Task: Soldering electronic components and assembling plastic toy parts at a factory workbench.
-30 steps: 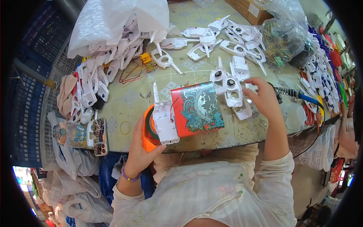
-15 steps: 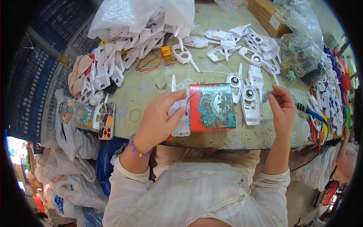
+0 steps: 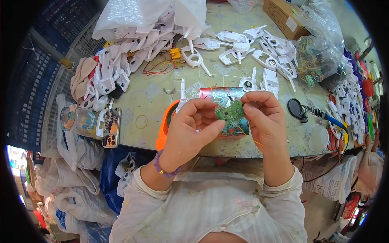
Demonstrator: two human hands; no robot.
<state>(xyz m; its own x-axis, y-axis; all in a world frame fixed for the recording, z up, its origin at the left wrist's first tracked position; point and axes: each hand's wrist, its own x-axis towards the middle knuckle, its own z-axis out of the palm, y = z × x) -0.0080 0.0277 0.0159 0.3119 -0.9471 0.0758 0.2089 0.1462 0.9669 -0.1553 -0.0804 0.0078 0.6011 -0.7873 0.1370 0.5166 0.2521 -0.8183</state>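
Above the box, a small green circuit board is held up between both my hands. My left hand, a purple bead bracelet at its wrist, grips the board's left edge with thumb and fingers. The right edge is pinched by my right hand. A thin yellow wire hangs below the board by my right palm. Beneath lies a red and teal patterned box, partly hidden by the hands. An orange curved part shows left of my left hand, and a white plastic piece stands out behind it.
White plastic shells are heaped at the far left; more lie at the back. To the right are a black round piece and a blue-handled tool with a cable. A phone and jar sit left.
Both hands have come together over the box and now hold the circuit board. The orange part has appeared by my left hand, and the black round piece at the right.
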